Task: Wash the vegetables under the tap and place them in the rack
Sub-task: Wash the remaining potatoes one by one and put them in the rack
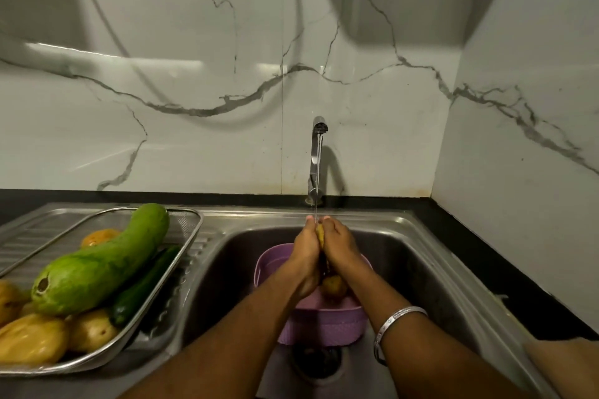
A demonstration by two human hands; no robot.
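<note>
Rack [191, 238] left of fingers, loaded. Left hand [304, 253] and right hand [340, 249] clamped together round yellow vegetable [320, 232] under stream from tap [319, 129]. Step: washing. Next: carry left to rack.

A home kitchen: stainless steel sink [421, 236] with ribbed drainboard [29, 236], running tap [316, 155] against a marble-veined backsplash [194, 91], dark desk [486, 253] around it, and a wire rack [181, 253] heaped with washed vegetables [100, 266].
</note>
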